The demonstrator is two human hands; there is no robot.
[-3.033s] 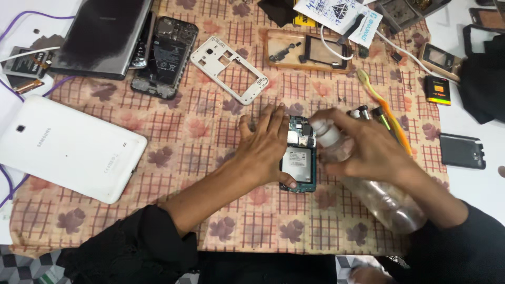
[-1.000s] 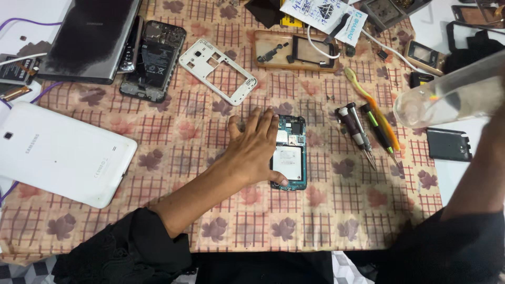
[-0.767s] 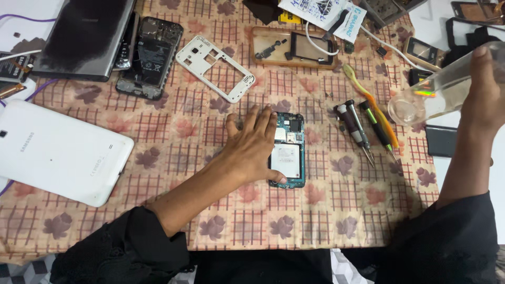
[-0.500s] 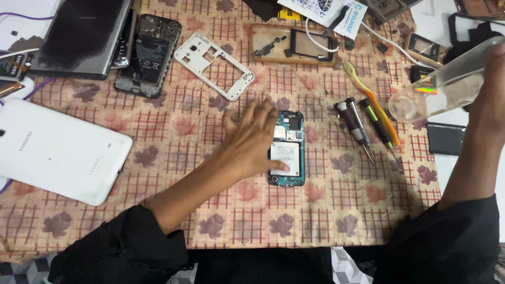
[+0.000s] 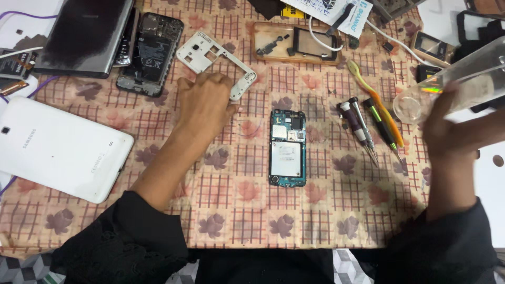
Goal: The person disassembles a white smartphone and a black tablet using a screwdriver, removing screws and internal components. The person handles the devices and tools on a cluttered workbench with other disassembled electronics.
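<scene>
Checked, flower-printed cloth (image 5: 252, 221) covered the worktop. At its middle lay an opened phone (image 5: 288, 148), back off, green circuit board and silver battery plate bare. The left hand (image 5: 205, 105) hovered over a white phone frame (image 5: 215, 59), fingers loosely curled, holding nothing. The right hand (image 5: 457, 137) gripped a clear plastic bottle (image 5: 457, 79), tilted on its side above the screwdrivers (image 5: 368, 129); its contents could not be made out.

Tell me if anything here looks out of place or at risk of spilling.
The clear plastic bottle in the right hand is tipped nearly sideways, mouth toward the screwdrivers, above the bare phone board. No liquid shows on the cloth. The left hand rests by the white phone frame.
</scene>
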